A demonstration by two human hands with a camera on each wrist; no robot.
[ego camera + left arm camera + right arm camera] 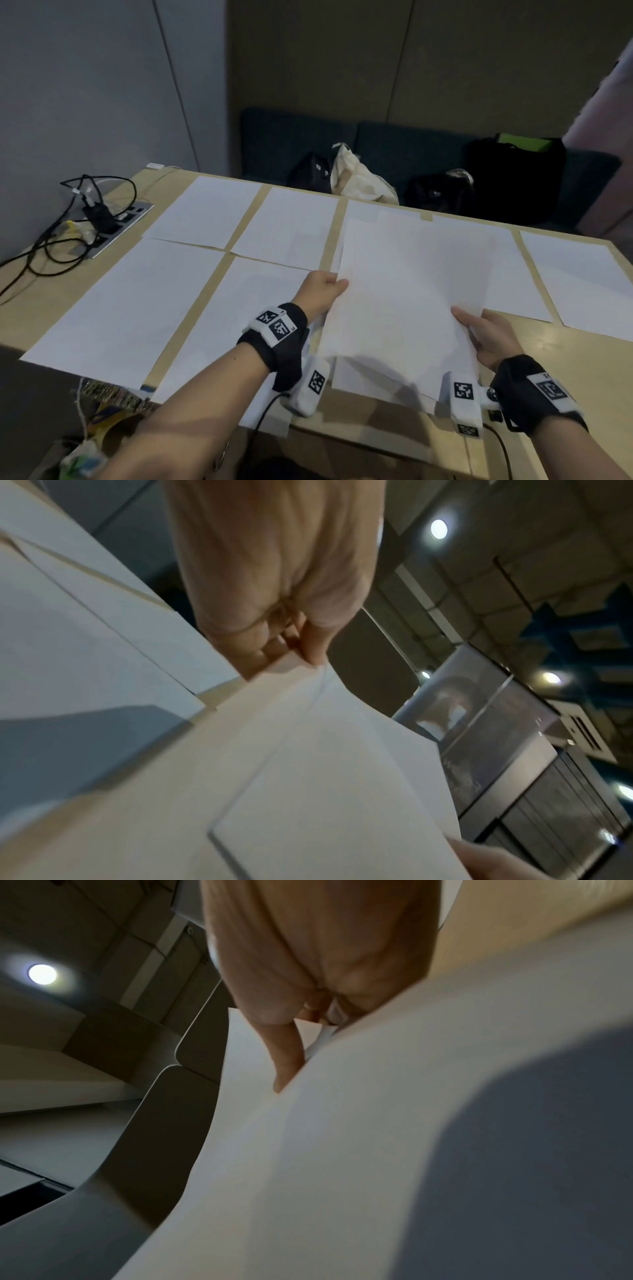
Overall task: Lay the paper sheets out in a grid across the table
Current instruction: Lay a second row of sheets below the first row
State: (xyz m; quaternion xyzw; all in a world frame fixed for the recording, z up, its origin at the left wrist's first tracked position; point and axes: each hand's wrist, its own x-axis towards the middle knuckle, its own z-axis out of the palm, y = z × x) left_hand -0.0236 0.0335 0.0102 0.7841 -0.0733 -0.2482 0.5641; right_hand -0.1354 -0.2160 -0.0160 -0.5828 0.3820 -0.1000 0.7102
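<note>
Several white paper sheets lie in rows on the tan table (565,363): two at the far left (209,209) (291,226), two nearer (126,301) (236,322), and more on the right (579,274). Above the table's middle I hold a loose bundle of sheets (404,291). My left hand (337,282) pinches its left edge, thumb on top; the left wrist view shows the pinch (308,653) on the paper (325,777). My right hand (467,320) grips the top sheet's lower right edge. In the right wrist view one finger (287,1064) lies along the lifted sheet (342,1164).
A power strip with tangled black cables (113,222) sits at the table's left end. Bags (359,178) (513,171) rest on a dark bench behind the far edge. A person's sleeve (609,102) shows at the far right. Colourful clutter (102,404) lies below the near left edge.
</note>
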